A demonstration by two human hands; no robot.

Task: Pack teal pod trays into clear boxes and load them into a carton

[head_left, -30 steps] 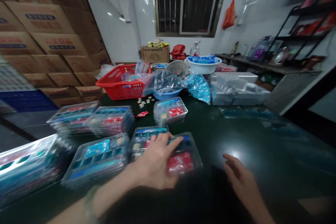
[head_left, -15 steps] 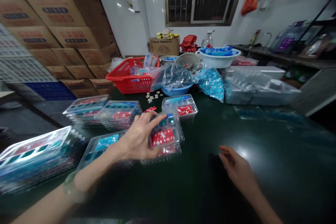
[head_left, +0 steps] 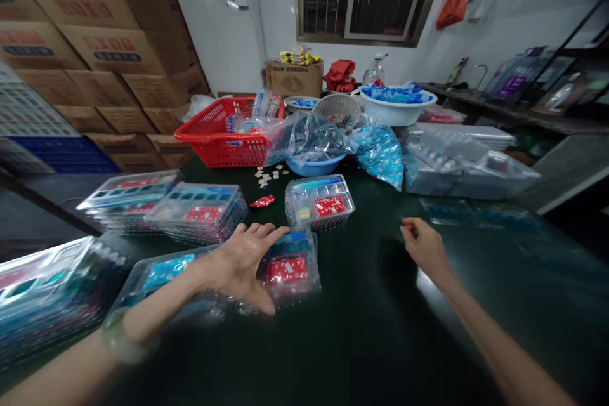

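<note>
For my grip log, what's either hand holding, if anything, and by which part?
No hold shows: the left hand is spread open at a tray; nothing is visible in the curled right hand.

Dark green table [head_left: 342, 330], stacked clear trays [head_left: 288, 271], red basket [head_left: 233, 151], blue basin [head_left: 316, 167], small red packet [head_left: 263, 201]

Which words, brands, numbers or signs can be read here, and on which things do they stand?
None reads clearly.
Stacked boxes: red print and blue ovals, too blurred.
Box by the wall: dark print, too small and blurred.
Large bottle: pale marks on purple, too blurred.
Red packet beside the left hand: white marks; I cannot tell whether they are letters.
</note>
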